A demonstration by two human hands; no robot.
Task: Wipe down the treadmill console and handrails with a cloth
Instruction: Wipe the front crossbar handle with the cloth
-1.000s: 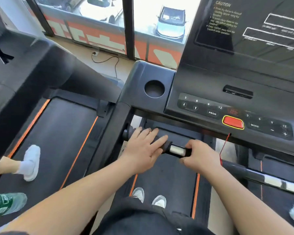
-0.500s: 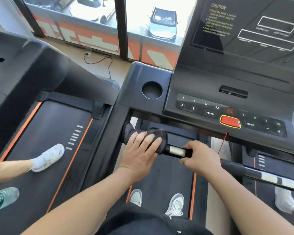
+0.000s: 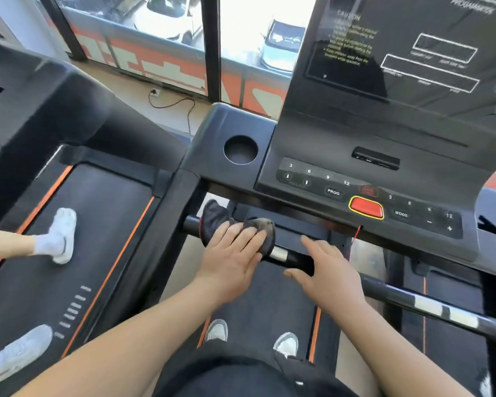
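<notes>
A dark cloth [image 3: 212, 217] is draped over the black front handrail [image 3: 294, 257] below the treadmill console [image 3: 321, 156]. My left hand [image 3: 232, 253] lies flat on the cloth, fingers together, pressing it onto the bar near its left end. A silver sensor band on the bar shows just right of the cloth. My right hand [image 3: 330, 275] hovers over the bar to the right, fingers spread and holding nothing. The console has a button strip with a red stop button [image 3: 366, 207] and a dark screen [image 3: 407, 50] above.
A round cup holder [image 3: 240, 149] sits at the console's left corner. A red safety cord [image 3: 355, 237] hangs under the stop button. On the neighbouring treadmill [image 3: 78, 224] to the left, another person's legs in white shoes [image 3: 62, 233] walk. Windows ahead, with a cable on the floor.
My right hand has let go of the handrail and opened above it. The left hand slid the cloth slightly right along the bar, uncovering its left end. The neighbour's feet stepped on.
</notes>
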